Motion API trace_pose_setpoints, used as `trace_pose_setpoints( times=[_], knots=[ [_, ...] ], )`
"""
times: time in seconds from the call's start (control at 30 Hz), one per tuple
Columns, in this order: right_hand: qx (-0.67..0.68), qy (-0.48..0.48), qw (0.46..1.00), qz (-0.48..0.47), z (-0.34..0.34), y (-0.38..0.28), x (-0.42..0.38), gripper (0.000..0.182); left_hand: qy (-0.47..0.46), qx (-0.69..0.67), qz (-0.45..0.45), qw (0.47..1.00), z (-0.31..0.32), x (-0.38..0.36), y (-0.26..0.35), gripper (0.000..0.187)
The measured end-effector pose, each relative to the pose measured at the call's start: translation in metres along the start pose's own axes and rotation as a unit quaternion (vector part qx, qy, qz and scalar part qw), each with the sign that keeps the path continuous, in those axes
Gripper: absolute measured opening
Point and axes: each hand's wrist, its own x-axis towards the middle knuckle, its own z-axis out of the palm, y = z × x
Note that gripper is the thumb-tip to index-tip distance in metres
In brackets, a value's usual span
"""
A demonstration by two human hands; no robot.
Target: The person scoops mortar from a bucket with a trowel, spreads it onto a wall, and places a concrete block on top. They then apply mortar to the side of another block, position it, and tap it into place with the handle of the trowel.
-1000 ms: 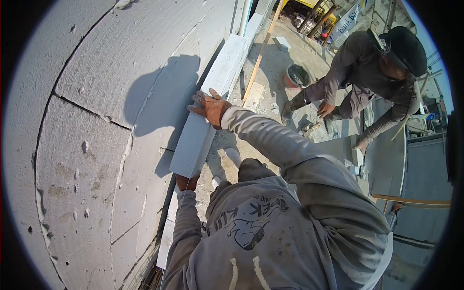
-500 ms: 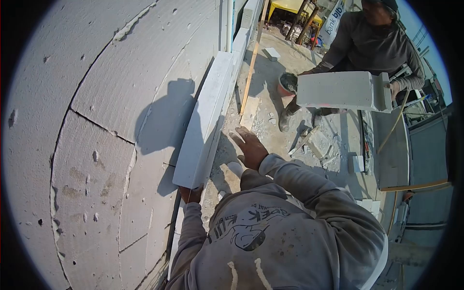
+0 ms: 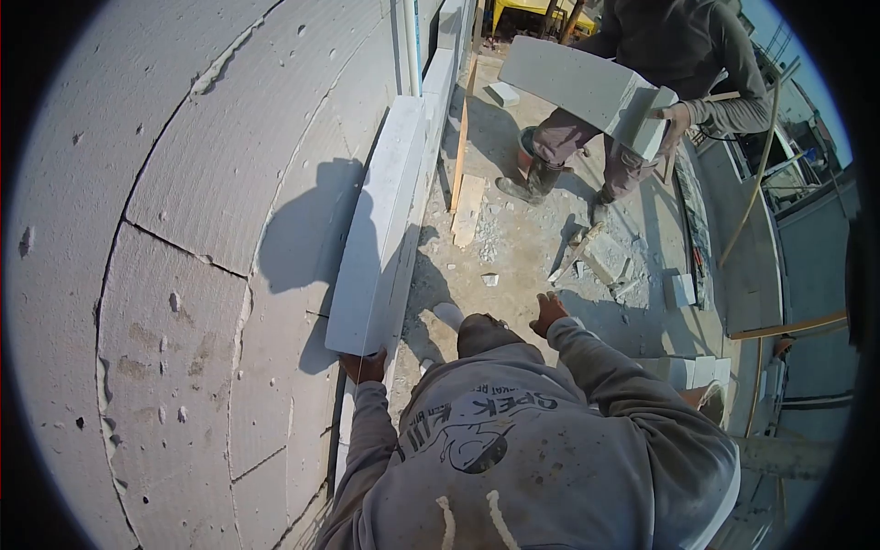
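A long pale lightweight concrete block lies along the low course beside the wall. My left hand is at its near end, fingers against the lower edge and partly hidden beneath it. A thin string line runs over the block towards me. Away from the block, my right hand reaches out above the ground, holding nothing, its fingers apart. Across from me, a co-worker carries another pale block with both hands, tilted, with a notched piece at its right end.
A tall block wall rises on my left. Broken block pieces and rubble lie on the ground, near a wooden strip and a bucket by the co-worker's boots. More blocks stand at my right.
My right hand has moved right and down, away from the block. The co-worker has straightened up, raising and tilting the carried block. My left hand stays at the block's end.
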Motion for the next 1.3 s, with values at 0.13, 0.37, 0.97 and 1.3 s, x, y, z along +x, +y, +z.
trace_pose_setpoints(
  times=[0.13, 0.37, 0.97, 1.3],
  knots=[
    [0.004, 0.026, 1.0, 0.013, -0.019, 0.001, 0.01, 0.072, 0.02, -0.062, -0.03, 0.997, -0.015, 0.0, 0.021, 0.073],
    [0.004, 0.057, 0.998, 0.005, -0.042, -0.007, 0.014, 0.073, 0.027, -0.111, -0.075, 0.991, -0.003, -0.005, 0.003, 0.084],
    [0.008, 0.052, 0.999, 0.004, -0.046, -0.008, 0.0, 0.072, 0.033, -0.092, -0.087, 0.991, -0.03, -0.006, 0.029, 0.084],
    [-0.015, 0.037, 0.999, -0.036, -0.028, -0.025, 0.002, 0.072, 0.013, -0.112, -0.093, 0.989, -0.029, -0.008, 0.025, 0.08]
  ],
)
